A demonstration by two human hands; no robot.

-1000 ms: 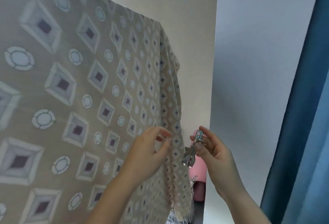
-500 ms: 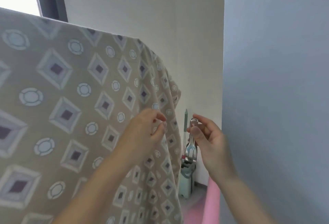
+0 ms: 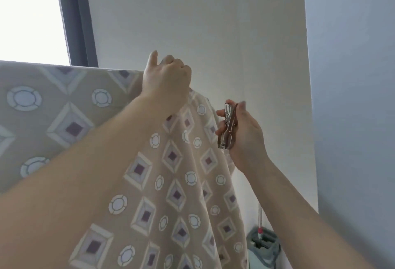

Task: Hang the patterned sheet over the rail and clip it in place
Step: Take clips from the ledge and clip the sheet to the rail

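Observation:
The beige patterned sheet, printed with diamonds and circles, hangs draped over a rail that the cloth hides completely. My left hand is up at the top right corner of the sheet, fingers closed on the fold where it bends over the rail. My right hand is just right of the sheet's hanging edge and a little lower, gripping a metal clip held upright. The clip is close to the cloth; I cannot tell whether it touches it.
A white wall stands close behind the sheet, with a grey-blue wall at the right. A bright window with a dark frame is at the upper left. A mop and teal bucket stand on the floor at the lower right.
My left hand has risen from the sheet's side edge to its top corner at the rail. My right hand has lifted the clip higher alongside. The view has tilted upward.

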